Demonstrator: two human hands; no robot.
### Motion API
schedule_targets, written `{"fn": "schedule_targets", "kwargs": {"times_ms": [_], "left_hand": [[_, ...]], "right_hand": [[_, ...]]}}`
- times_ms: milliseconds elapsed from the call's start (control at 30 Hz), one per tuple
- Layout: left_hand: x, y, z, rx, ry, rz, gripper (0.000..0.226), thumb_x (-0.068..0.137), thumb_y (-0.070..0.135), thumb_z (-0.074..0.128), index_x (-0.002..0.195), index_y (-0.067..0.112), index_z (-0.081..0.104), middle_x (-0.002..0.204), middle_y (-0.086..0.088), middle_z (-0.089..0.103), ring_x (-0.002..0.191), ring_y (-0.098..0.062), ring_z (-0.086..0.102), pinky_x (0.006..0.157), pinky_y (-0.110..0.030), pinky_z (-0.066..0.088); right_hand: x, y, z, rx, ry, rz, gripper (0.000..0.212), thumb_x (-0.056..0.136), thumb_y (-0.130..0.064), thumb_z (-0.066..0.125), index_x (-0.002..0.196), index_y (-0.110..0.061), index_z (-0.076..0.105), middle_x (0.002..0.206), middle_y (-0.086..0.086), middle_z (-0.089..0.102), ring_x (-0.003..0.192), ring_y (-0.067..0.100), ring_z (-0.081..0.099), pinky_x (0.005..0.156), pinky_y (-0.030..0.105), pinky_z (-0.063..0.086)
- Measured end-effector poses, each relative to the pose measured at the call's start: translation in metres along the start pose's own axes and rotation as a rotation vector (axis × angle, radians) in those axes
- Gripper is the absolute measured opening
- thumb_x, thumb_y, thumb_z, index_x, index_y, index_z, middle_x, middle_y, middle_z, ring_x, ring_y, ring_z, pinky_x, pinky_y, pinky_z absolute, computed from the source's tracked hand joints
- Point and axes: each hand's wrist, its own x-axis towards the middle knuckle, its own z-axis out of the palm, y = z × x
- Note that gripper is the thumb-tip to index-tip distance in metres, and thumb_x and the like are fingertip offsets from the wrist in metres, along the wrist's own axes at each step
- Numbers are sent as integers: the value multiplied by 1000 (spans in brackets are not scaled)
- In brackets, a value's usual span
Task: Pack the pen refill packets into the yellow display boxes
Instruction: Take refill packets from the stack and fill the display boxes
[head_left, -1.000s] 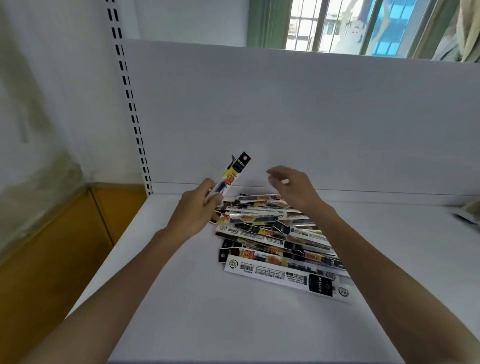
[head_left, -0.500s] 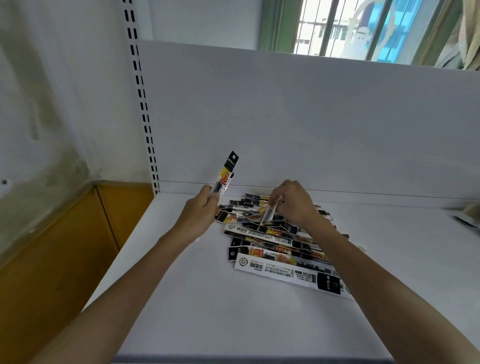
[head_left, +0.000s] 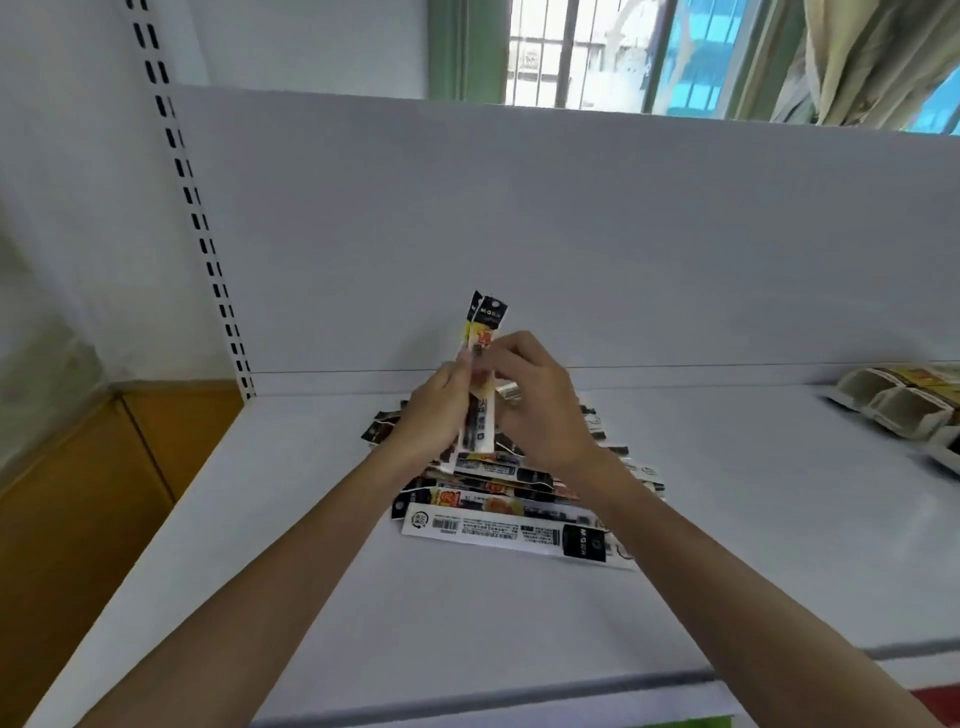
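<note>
The left hand and right hand both grip two pen refill packets upright, hiding part of the pile of packets on the white shelf; display boxes lie far right, slotted upright left

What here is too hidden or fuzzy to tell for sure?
Head view only:
- The held packets: the left hand and right hand cover their middle; the count is unclear.
- The pile of packets: lower ones are buried, the right arm hides others.
- The display boxes: cut off by the right edge.
- Packet print: too small and blurred.
</note>
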Motion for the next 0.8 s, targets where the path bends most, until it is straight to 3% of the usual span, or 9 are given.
{"fn": "schedule_targets", "kwargs": {"times_ms": [100, 167, 233, 300, 367, 467, 567, 667, 800], "left_hand": [[2, 14, 27, -63, -72, 14, 51, 96, 52, 22, 120, 18, 50, 110, 0, 56, 103, -15, 53, 89, -30, 38], [1, 22, 46, -214, -151, -34, 38, 97, 45, 32, 115, 17, 50, 104, -5, 60, 89, -20, 61, 81, -37, 51], [-3, 34, 65, -324, -195, -45, 22, 100, 29, 36, 114, 16, 47, 89, -6, 60, 60, -16, 58, 53, -29, 52], [-8, 48, 87, -209, -179, 43, 18, 100, 23, 35, 114, 16, 45, 82, -1, 57, 51, -11, 50, 45, -23, 44], [-14, 59, 113, -28, -171, 187, 17, 101, 23, 33, 111, 14, 44, 80, 2, 57, 52, -9, 50, 46, -20, 43], [-23, 72, 158, 222, -257, 334, 26, 101, 21, 28, 118, 8, 42, 90, -2, 58, 65, -10, 53, 58, -25, 43], [-31, 86, 205, 367, -331, 413, 30, 99, 14, 26, 127, 7, 36, 99, -2, 52, 82, -15, 50, 69, -24, 39], [-47, 109, 258, 428, -442, 464, 26, 97, 11, 27, 122, 7, 36, 102, -4, 50, 91, -20, 51, 78, -32, 45], [-73, 138, 338, 456, -487, 594, 23, 95, 5, 29, 115, 5, 39, 108, -15, 56, 91, -32, 56, 71, -36, 42]], "right_hand": [[-12, 9, -31, 73, -82, 81, 35, 70, 14, 55, 99, 0, 68, 99, 13, 67, 87, 16, 62, 75, 4, 45], [-22, 18, -55, 85, -57, 181, 37, 74, 12, 48, 100, -3, 69, 99, 10, 69, 86, 12, 62, 75, -3, 38], [-30, 26, -79, 146, 64, 380, 35, 82, 9, 46, 104, -9, 66, 104, 2, 67, 91, 10, 61, 76, 0, 38], [-33, 35, -103, 265, 157, 604, 16, 91, -10, 53, 105, -11, 59, 104, -2, 62, 89, 4, 57, 73, 4, 40], [-37, 45, -124, 346, 16, 777, 26, 91, -37, 54, 98, -12, 59, 96, 0, 62, 85, 8, 57, 76, 19, 42], [-56, 56, -151, 410, -129, 838, 35, 90, -43, 53, 83, -9, 59, 72, 6, 58, 70, 15, 55, 76, 34, 44], [-81, 68, -192, 437, -1, 939, 24, 90, -35, 55, 75, -16, 58, 70, 3, 59, 69, 15, 56, 80, 36, 46], [-109, 84, -241, 464, 199, 1070, 19, 90, -28, 55, 74, -17, 52, 71, 0, 57, 77, 15, 57, 91, 43, 49], [-153, 108, -308, 343, 416, 1157, 21, 94, -25, 45, 75, -18, 51, 80, 3, 57, 82, 18, 56, 90, 47, 51]]}}
